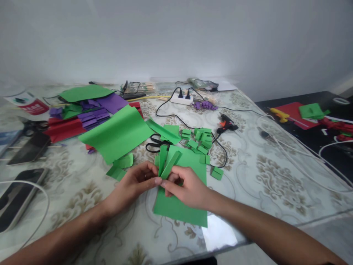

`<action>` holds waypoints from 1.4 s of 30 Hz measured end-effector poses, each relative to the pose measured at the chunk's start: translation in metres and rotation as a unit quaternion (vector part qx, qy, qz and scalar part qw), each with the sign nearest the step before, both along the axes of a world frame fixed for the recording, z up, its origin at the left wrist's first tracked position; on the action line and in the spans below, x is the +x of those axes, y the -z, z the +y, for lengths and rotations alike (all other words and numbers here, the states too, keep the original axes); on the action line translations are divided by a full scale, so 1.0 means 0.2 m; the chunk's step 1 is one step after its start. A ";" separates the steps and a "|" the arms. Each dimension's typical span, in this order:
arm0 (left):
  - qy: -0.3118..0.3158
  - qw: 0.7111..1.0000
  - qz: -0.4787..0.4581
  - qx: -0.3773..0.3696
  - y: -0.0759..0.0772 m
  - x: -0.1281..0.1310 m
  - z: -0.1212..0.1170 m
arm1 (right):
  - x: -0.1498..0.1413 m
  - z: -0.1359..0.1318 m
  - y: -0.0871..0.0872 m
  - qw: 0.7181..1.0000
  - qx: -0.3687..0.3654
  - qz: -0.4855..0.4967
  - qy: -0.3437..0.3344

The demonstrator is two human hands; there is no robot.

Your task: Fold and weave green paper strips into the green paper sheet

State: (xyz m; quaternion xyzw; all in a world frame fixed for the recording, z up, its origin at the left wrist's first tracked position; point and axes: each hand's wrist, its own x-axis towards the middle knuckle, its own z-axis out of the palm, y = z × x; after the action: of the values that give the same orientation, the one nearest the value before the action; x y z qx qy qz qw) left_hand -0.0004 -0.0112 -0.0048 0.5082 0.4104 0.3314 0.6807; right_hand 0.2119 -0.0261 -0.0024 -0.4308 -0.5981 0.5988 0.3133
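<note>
Head view, left hand: the lower end of the green strips [171, 162] is pinched by the left hand [143, 179] between thumb and forefinger, the other fingers curled behind.
Head view, right hand: the same end is nipped from the other side by the right hand [186, 184], thumb tip close to the left thumb, its remaining fingers bent inward.
Green strips: they are held up in front of the chest, over the green sheet [190, 206], with two ends fanned apart in a narrow V; whether one folded strip or two separate ones are held cannot be told.
Grip: pressure is best applied by the thumb pads close to the joined end, so that the edges can be lined up before any crease is pressed flat.
Free ends: these should be left loose and unbent, since thin paper is likely to kink if squeezed midway.
Green sheet: it lies flat beneath both hands and could serve as a firm backing for pressing.
Small green pieces [206, 137]: they are scattered just beyond the sheet, where they might be swept aside by a careless wrist.
Scissors [162, 142]: the black handles are seen near the strips' tips; snagging is best avoided.
</note>
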 end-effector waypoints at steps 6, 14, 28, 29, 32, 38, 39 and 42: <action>-0.005 1.000 0.002 0.012 0.00 0.00 0.00 | 0.00 0.00 0.00 1.000 -0.013 -0.002 0.001; -0.013 1.000 -0.001 0.016 0.00 0.00 0.00 | -0.01 -0.01 -0.01 0.997 -0.062 0.045 0.015; -0.002 0.999 -0.040 -0.017 0.00 0.02 -0.01 | -0.01 0.01 -0.01 0.991 -0.093 0.098 -0.003; -0.004 0.999 -0.044 -0.023 0.00 0.02 -0.01 | -0.01 0.01 -0.01 0.992 -0.086 0.093 -0.001; -0.010 0.998 -0.053 -0.030 0.01 0.01 -0.01 | -0.01 0.01 -0.01 0.994 -0.071 0.081 0.004; 0.013 0.997 -0.057 -0.049 0.01 0.00 -0.01 | 0.00 0.01 -0.01 0.994 -0.066 0.085 0.005; 0.015 0.997 -0.059 -0.050 0.01 0.00 -0.01 | 0.00 0.01 -0.01 0.994 -0.065 0.088 0.006; 0.018 0.997 -0.059 -0.048 0.00 0.00 0.00 | -0.01 0.02 -0.01 0.993 -0.067 0.096 0.006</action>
State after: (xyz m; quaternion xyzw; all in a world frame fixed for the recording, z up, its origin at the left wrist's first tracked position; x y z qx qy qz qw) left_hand -0.0007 -0.0122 -0.0058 0.4618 0.3755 0.3290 0.7331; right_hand 0.2106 -0.0226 0.0000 -0.3951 -0.5207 0.6744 0.3434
